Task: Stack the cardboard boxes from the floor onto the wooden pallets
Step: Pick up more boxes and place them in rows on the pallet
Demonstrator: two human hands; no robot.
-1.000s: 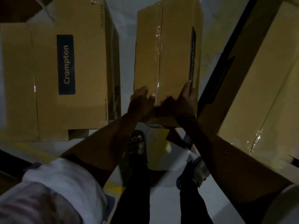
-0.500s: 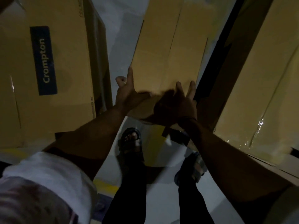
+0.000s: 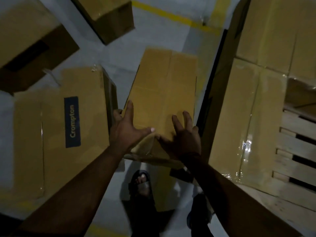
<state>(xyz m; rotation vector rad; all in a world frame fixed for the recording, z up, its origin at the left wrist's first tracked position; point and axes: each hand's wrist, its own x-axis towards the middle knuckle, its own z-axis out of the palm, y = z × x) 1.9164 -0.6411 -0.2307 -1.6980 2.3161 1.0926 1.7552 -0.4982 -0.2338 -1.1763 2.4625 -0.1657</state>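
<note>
A tall plain cardboard box (image 3: 164, 93) stands in front of me on the grey floor, its near end towards me. My left hand (image 3: 127, 129) lies on its near left corner with fingers spread and straight. My right hand (image 3: 184, 139) lies on the near right part of the top, fingers also spread. To the right, a wooden pallet (image 3: 297, 151) carries taped cardboard boxes (image 3: 246, 127).
A box with a blue Crompton label (image 3: 58, 127) stands close on the left. Two more boxes lie farther back, one (image 3: 29, 48) at the upper left and one (image 3: 109, 14) at the top. Yellow floor lines cross the background. My sandalled feet (image 3: 142, 183) stand just behind the held box.
My fingers went from curled on the box's near edge to spread flat on its top. The view swung up, showing more floor, more boxes and the pallet slats.
</note>
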